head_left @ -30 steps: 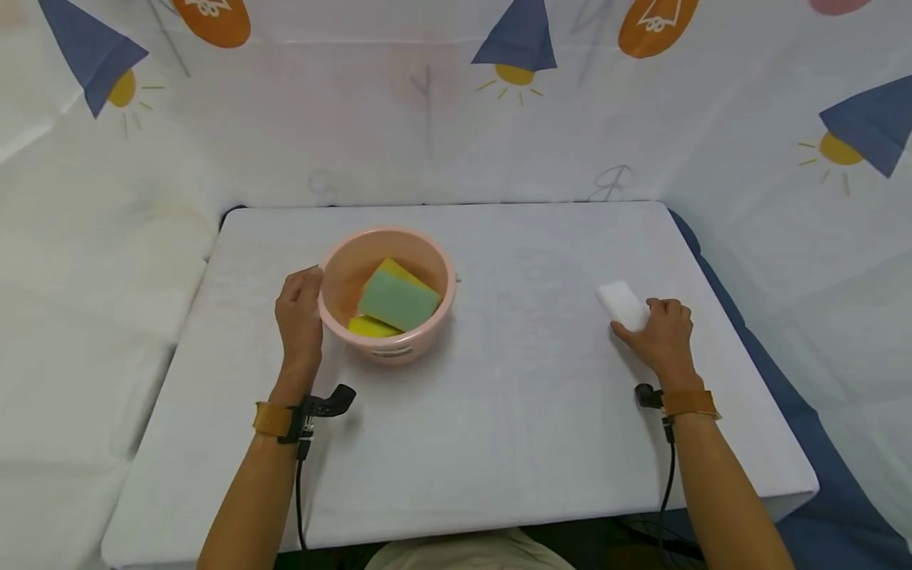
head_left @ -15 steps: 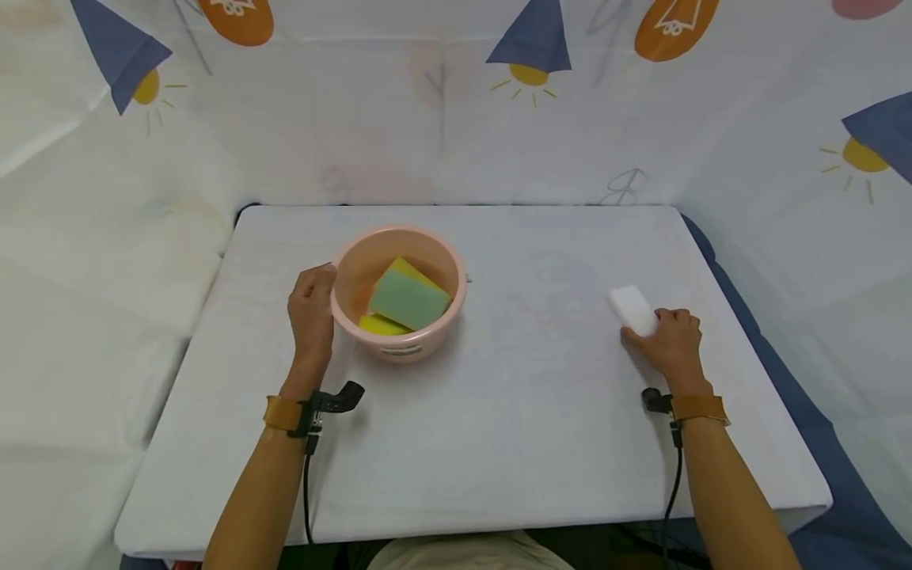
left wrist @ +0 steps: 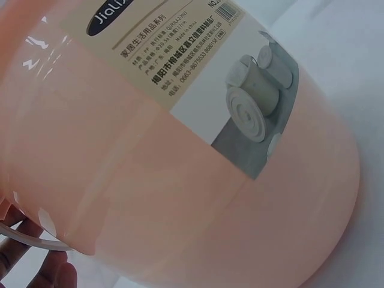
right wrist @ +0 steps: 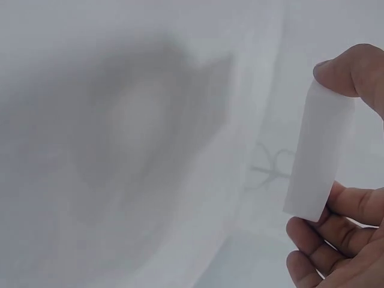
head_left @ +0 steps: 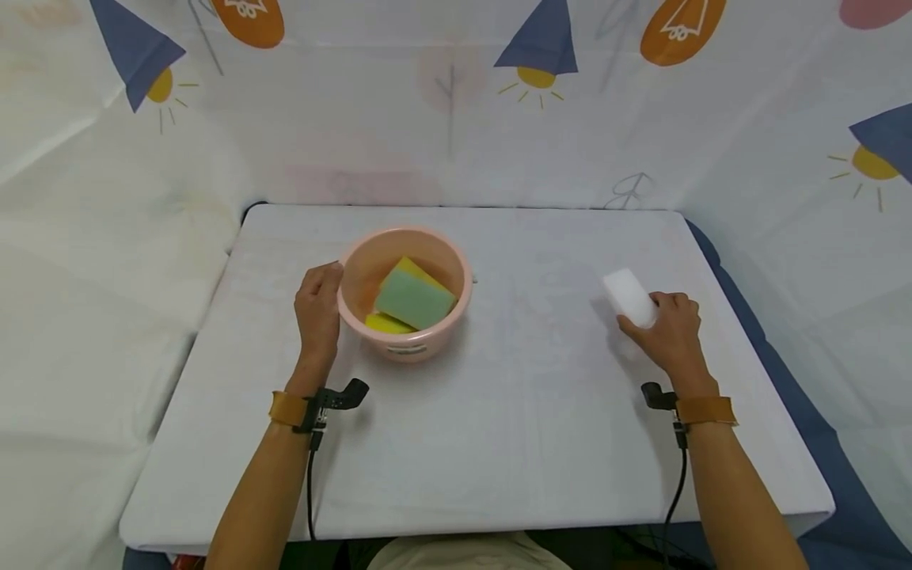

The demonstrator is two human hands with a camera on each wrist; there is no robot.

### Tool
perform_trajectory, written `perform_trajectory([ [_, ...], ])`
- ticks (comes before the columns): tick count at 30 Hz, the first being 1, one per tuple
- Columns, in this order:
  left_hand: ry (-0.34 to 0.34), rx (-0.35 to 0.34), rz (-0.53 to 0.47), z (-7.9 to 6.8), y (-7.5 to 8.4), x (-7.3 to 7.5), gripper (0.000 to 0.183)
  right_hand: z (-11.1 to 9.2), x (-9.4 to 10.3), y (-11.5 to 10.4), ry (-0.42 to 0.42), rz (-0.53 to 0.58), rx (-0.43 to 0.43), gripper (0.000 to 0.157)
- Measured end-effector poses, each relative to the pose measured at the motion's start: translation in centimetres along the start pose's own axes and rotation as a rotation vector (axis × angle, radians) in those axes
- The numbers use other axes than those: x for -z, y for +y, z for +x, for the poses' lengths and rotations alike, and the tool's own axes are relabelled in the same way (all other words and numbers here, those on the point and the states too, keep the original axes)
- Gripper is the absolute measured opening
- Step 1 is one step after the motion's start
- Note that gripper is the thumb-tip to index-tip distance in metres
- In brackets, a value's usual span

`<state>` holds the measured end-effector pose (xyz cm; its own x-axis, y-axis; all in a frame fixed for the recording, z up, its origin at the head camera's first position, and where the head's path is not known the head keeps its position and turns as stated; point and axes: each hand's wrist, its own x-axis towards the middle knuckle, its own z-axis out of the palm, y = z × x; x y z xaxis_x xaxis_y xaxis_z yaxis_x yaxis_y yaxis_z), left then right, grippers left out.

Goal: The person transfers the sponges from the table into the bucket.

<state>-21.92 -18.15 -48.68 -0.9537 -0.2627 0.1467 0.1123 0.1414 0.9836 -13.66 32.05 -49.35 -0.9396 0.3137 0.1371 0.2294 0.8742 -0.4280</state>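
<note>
A pink plastic bucket stands left of the middle of the table. Inside it lie a green sponge and yellow sponge pieces, partly covered by the green one. My left hand is at the bucket's left side; in the left wrist view its fingers curl about the thin handle below the rim. Over the right part of the table, my right hand pinches a white sponge block between thumb and fingers. The right wrist view has the block gripped at both ends, above its shadow.
The white table has a printed cloth wall close behind it and along both sides. Cables hang from the wrist cameras over the front edge. A printed label is stuck on the bucket's side.
My right hand has raised the white sponge block off the table, and its shadow now falls apart from it. The left hand stays at the bucket; the head view has shifted slightly.
</note>
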Motion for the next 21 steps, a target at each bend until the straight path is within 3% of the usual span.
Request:
perform_trajectory([
  [11, 0.005, 0.002, 0.000, -0.2, 0.2, -0.3, 0.050, -1.2, 2.4, -5.9, -0.032, 0.054, 0.075, 0.075],
  [21, 0.010, 0.021, 0.009, -0.2, 0.2, -0.1, 0.051, -1.7, 2.9, -10.1, -0.039, 0.072, 0.177, 0.072],
])
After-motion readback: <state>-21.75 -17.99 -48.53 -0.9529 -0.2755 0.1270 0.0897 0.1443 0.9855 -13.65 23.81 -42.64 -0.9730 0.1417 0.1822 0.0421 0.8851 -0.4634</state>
